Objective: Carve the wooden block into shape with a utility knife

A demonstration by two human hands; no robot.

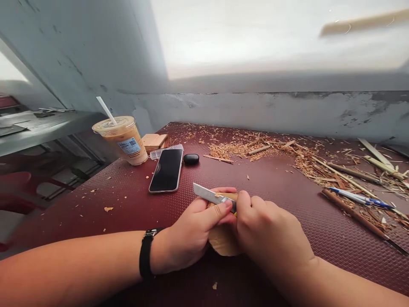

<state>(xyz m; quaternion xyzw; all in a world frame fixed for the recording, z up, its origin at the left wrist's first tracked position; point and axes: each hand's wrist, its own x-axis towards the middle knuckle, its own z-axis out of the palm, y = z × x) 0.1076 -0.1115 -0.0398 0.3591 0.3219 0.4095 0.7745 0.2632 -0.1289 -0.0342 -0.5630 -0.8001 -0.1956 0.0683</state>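
Near the table's front edge, my left hand [194,226] is closed around a pale piece of carved wood [223,242]. Its broad rounded end shows below my fingers, and a narrower part shows above them. My right hand [271,226] grips a box cutter [204,192], whose handle is mostly hidden in the fist. The blade points up and left, lying against the wood's upper part with a small shaving on it. My left thumb presses on the blade's back near the handle.
On the dark red table [128,213] stand an iced drink cup [119,140], a phone [166,170], a black earbud case [191,159] and wooden blocks [154,141]. Wood shavings [230,149] cover the back. Pens [361,197] and a dark brown stick [354,215] lie right.
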